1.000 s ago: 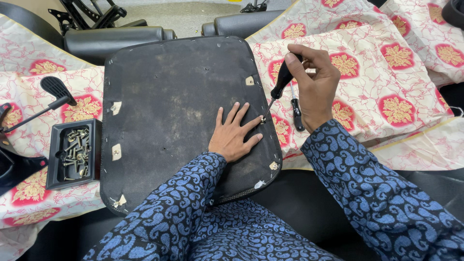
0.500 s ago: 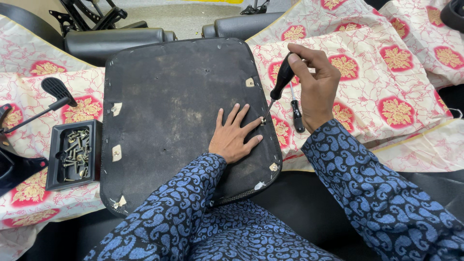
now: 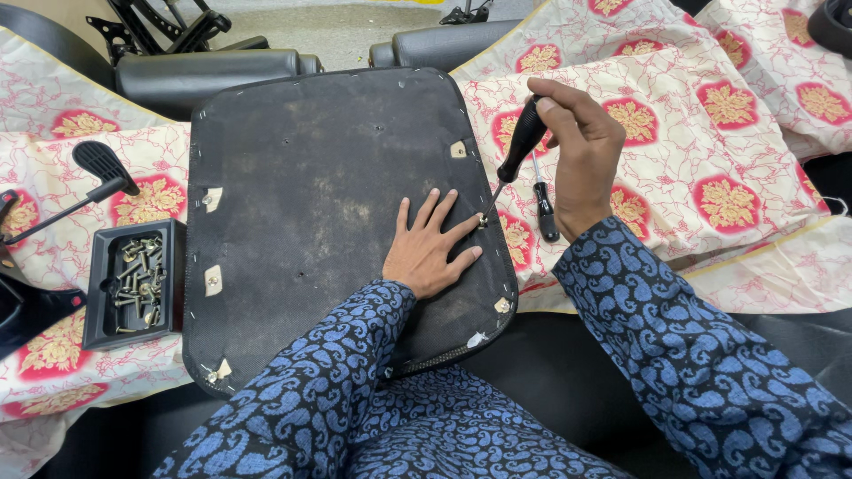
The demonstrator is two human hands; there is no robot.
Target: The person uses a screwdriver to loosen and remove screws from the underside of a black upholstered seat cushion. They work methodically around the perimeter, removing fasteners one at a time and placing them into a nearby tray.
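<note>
A black upholstered seat panel (image 3: 319, 204) lies underside up in front of me, with small torn patches at its mounting holes. My left hand (image 3: 430, 244) rests flat on its right part, fingers spread. My right hand (image 3: 577, 146) grips the black handle of a screwdriver (image 3: 517, 146), tilted, with its tip down at a screw near the panel's right edge, just beyond my left fingertips. A second screwdriver (image 3: 544, 208) lies on the patterned cloth beside the panel.
A black tray (image 3: 133, 284) holding several screws and bolts sits left of the panel. A black lever with a paddle grip (image 3: 98, 168) lies at far left. The red and white floral cloth (image 3: 710, 133) covers the surface. Black chair cushions (image 3: 213, 71) stand behind.
My right hand has shifted slightly with the screwdriver, its tip staying at the same screw. The left hand has stayed flat on the panel.
</note>
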